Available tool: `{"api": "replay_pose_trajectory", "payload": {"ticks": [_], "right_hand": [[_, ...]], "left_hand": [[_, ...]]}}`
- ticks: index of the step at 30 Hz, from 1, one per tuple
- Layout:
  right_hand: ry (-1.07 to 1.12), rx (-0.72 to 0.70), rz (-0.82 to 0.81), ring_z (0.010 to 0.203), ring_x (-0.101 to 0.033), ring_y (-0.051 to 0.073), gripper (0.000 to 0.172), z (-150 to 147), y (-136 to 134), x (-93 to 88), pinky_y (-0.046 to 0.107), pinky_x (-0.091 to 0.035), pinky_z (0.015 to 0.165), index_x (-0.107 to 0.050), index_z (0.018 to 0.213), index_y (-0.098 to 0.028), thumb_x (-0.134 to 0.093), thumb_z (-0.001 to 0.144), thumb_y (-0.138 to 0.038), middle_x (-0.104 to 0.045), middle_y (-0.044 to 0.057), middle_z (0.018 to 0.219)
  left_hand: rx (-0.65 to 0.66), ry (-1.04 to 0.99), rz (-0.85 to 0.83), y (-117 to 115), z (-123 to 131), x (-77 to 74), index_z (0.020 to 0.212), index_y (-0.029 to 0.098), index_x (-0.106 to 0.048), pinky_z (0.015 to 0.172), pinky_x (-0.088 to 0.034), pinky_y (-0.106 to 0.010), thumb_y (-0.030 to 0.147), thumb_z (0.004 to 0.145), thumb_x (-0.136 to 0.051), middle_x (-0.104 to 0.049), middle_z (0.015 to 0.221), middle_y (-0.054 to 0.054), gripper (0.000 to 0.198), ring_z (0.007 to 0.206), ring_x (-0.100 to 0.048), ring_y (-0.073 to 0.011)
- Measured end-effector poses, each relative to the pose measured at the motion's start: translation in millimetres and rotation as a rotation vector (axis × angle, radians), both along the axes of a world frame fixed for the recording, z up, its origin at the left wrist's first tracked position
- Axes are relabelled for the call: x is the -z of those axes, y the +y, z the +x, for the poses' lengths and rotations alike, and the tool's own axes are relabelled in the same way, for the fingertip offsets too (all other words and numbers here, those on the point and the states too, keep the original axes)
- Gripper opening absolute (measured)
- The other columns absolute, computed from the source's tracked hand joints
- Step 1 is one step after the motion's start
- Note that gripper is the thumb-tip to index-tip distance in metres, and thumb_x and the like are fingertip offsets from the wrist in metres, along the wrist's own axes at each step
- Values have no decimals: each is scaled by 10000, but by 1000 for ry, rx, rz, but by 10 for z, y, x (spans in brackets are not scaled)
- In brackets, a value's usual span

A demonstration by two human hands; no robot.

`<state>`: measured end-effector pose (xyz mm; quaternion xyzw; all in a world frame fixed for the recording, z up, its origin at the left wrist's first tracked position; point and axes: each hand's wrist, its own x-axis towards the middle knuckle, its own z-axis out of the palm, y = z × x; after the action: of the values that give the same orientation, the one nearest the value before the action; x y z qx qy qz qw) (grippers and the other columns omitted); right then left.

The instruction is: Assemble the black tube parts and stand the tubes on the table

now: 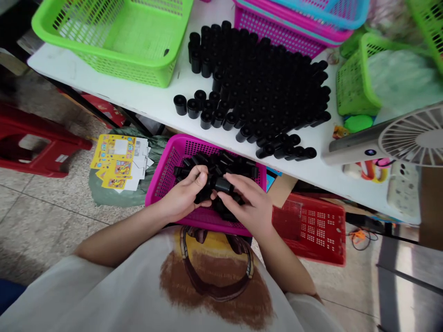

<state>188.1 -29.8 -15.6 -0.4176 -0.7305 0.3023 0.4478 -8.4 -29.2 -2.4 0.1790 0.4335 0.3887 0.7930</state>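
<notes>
Head view, looking down at a seated person's hands over a magenta plastic basket [162,170] that rests against the person's lap, just below the edge of a white worktop [155,99]. The basket holds a loose heap of black plastic tubes [218,168]. The left hand [183,196] is at the heap, its fingers [199,177] curled closed around tubes. The right hand [245,205] is beside it, its fingers [235,186] closed over one tube [223,186] that lies on its side between the two hands. On the worktop, many more black tubes [263,92] stand upright in a dense block, with some lying on their sides along its lower edge. A green basket [114,41] sits to the left of the block, and stacked magenta and blue baskets [277,27] sit behind it. A second green basket [353,78], on the right, holds a pale plastic bag [401,78]. A red basket [314,230] lies on the floor to the right of the person. To the left, yellow printed cards [119,161] lie on a green sack [114,193], one bearing a white label with a barcode [140,150]; their printing is too small to read. A red stool [41,143] stands farther left, and a white fan [411,138] overhangs the worktop's right side.
</notes>
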Motion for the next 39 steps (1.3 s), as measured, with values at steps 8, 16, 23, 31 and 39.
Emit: {"api": "replay_pose_trajectory", "payload": {"ticks": [8, 16, 23, 31, 39], "right_hand": [[-299, -236, 148, 1355, -653, 274, 534, -61, 124, 44, 511, -567, 1138, -546, 1551, -320, -641, 1036, -426, -683, 87, 1491], [-703, 278, 221, 1405, -507, 370, 319, 112, 441, -90, 649, -334, 1203, -723, 1332, -384, -632, 1029, -418, -676, 60, 1470], [-848, 538, 225, 1448, -378, 447, 383, 349, 862, 77, 794, -220, 1148, -681, 1367, -417, -668, 990, -357, -485, 78, 1641], [-605, 287, 32, 1389, -508, 391, 304, -89, 397, 19, 664, -358, 1189, -750, 1268, -321, -620, 1012, -423, -650, 121, 1436], [123, -220, -637, 776, -743, 165, 294, -288, 91, 171, 314, -645, 740, -639, 986, -238, -777, 895, -481, -750, 14, 910]], "left_hand": [[135, -83, 63, -100, -16, 118, 1091, 267, -521, 617, -539, -225, 763, 776, -787, -604, 820, 55, 644, 659, -619, -110], [379, 618, 589, 165, -488, 21, 1266, 252, -556, 827, -539, -325, 695, 966, -594, -650, 1159, -68, 537, 861, -677, -181], [891, 1252, 664, 240, -645, 236, 1074, 227, -729, 857, -523, -380, 319, 757, -816, -725, 1149, -108, 342, 958, -710, -312], [903, 1214, 729, 194, -568, 227, 805, 231, -702, 752, -500, -329, 339, 811, -735, -729, 891, -70, 113, 838, -689, -267], [385, 811, 682, 113, -439, -20, 1091, 260, -639, 1014, -507, -398, 345, 626, -969, -657, 1120, -52, 576, 1053, -637, -280]]}}
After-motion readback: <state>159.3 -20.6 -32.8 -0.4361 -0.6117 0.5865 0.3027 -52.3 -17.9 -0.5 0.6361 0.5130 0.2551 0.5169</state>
